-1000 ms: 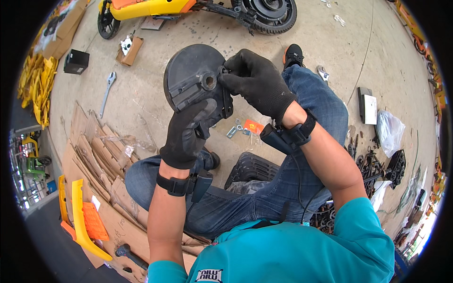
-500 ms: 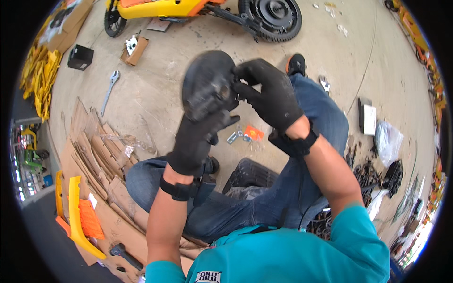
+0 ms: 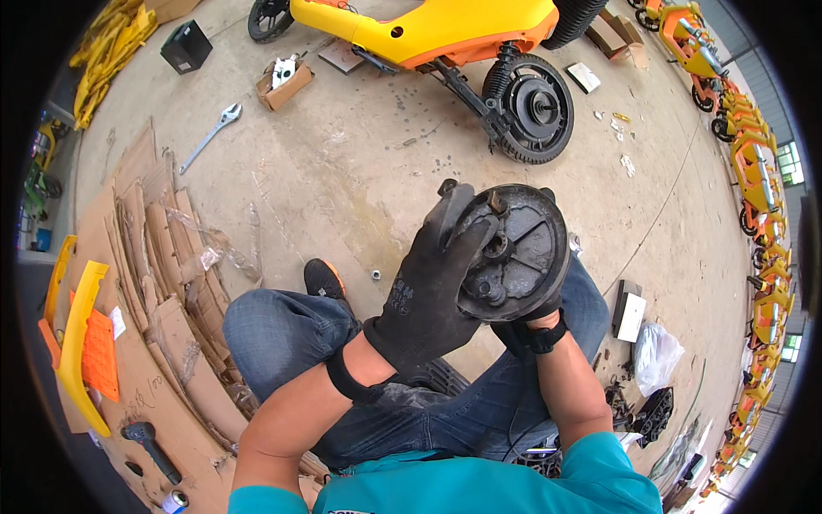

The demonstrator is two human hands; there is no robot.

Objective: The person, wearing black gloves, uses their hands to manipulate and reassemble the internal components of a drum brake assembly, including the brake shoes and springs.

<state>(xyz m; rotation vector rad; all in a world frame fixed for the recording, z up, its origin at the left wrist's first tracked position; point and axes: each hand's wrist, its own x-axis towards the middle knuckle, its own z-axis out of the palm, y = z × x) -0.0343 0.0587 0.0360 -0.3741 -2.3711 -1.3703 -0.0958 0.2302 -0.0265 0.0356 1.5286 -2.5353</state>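
My black-gloved left hand [image 3: 424, 295] grips the left edge of a round black cover [image 3: 535, 270], its ribbed inner face turned toward me. My right hand [image 3: 515, 334], also gloved, is mostly hidden behind it. Beyond, a yellow and orange scooter [image 3: 445, 32] is on the concrete floor [image 3: 325, 188]; an adjustable wrench [image 3: 208, 141] lies left, near flattened cardboard [image 3: 137, 248].

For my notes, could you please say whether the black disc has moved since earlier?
Yes, rightward: the black disc, earlier well left of the nearer scooter wheel, now shows almost straight below it.
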